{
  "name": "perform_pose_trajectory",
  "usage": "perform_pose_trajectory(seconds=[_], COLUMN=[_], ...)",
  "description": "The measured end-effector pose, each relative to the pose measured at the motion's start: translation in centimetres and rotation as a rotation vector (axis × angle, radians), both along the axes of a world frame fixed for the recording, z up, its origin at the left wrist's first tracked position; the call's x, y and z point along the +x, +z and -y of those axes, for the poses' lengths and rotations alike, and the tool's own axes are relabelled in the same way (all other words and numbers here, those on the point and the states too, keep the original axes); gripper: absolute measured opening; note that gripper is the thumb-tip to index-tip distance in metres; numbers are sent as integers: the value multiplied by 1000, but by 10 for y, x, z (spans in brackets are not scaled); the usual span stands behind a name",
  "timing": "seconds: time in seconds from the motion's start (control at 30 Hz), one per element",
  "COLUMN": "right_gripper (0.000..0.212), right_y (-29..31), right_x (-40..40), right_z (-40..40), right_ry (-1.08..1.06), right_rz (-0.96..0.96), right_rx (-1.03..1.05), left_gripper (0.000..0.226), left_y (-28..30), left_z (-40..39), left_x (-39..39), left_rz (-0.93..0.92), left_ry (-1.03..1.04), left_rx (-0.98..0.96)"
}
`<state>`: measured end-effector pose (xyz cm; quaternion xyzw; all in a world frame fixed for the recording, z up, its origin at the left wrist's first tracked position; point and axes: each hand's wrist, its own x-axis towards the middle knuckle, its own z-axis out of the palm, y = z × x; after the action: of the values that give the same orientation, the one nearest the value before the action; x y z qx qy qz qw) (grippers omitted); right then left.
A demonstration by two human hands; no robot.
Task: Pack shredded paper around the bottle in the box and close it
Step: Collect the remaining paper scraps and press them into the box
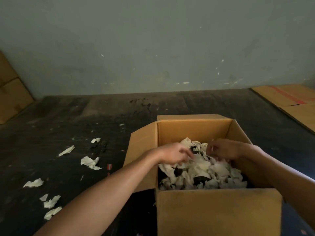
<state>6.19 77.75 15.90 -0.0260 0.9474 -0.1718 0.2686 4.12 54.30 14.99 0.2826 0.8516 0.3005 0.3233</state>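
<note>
An open brown cardboard box (194, 129) stands on the dark floor, its flaps spread outward. Inside lies a heap of white shredded paper (202, 169), with dark patches of the bottle (201, 179) showing through. My left hand (173, 154) reaches in over the left wall, fingers curled into the paper. Over the right side of the heap, my right hand (223, 149) pinches a small scrap of paper. Most of the bottle is hidden under the paper.
Loose paper scraps (91, 162) lie scattered on the floor to the left of the box. A flattened cardboard sheet (293, 101) with red tape lies at the right. Another cardboard piece (10, 92) leans against the grey wall at far left.
</note>
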Motion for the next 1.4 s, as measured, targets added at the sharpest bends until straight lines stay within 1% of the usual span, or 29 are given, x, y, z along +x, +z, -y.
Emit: perform_pose_trajectory(seconds=[0.03,0.07,0.13,0.2,0.23,0.27,0.37,0.47,0.53,0.57,0.63,0.67,0.73,0.8,0.83,0.87,0.93,0.97,1.0,1.07,1.1,1.13,1.17,1.2,1.3,1.4], right_gripper=[16,17,26,34,37,38,36,35,31,30,37,44,60,73,79,83,86,85,83,76,71,68,67,68,76,82], right_y=[5,8,9,6,4,2,-15,-44,-73,-89,-122,-140,-171,-190,-198,-204,-215,-219,-223,-231,-235,-240,-244,-247,-250,-248], right_x=[-1,0,5,13,17,23,49,83,100,107,116,118,118,114,110,106,92,83,73,56,49,44,38,30,6,-26], right_z=[12,26,59,97,118,140,211,282,319,334,353,358,360,361,363,364,367,370,372,379,384,388,393,398,415,438], right_ry=[-10,-26,-41,-23,-9,5,83,272,420,462,461,411,233,79,23,-15,-25,-3,33,117,149,163,165,158,115,76], right_rz=[-160,-280,-421,-500,-526,-547,-557,-508,-460,-429,-367,-342,-278,-216,-197,-194,-225,-244,-263,-300,-324,-353,-382,-410,-444,-463], right_rx=[-52,-113,-216,-265,-279,-301,-444,-545,-565,-559,-508,-460,-329,-224,-190,-160,-96,-65,-31,40,67,91,112,125,105,91], left_gripper=[28,26,28,34,37,41,58,83,101,109,120,124,129,129,128,126,120,109,91,52,41,36,35,39,72,94], left_y=[5,8,5,-10,-23,-38,-93,-149,-178,-190,-206,-211,-218,-223,-227,-229,-232,-232,-231,-231,-232,-234,-236,-238,-236,-232], left_z=[11,23,55,96,119,143,216,277,307,319,337,344,352,354,353,351,346,344,344,349,355,362,371,380,404,424], left_x=[-1,0,5,14,21,30,67,112,140,152,170,176,183,186,186,186,179,172,165,151,144,139,133,126,104,80], left_rz=[-99,-218,-453,-567,-588,-590,-525,-490,-419,-386,-332,-315,-318,-377,-407,-441,-491,-505,-513,-548,-583,-618,-647,-673,-686,-601], left_ry=[112,223,407,532,573,614,755,832,859,865,869,864,835,771,704,617,431,365,332,348,378,410,445,484,597,688], left_rx=[144,273,465,555,556,524,339,24,-184,-246,-309,-323,-353,-365,-356,-345,-334,-331,-322,-296,-300,-316,-346,-387,-500,-545])
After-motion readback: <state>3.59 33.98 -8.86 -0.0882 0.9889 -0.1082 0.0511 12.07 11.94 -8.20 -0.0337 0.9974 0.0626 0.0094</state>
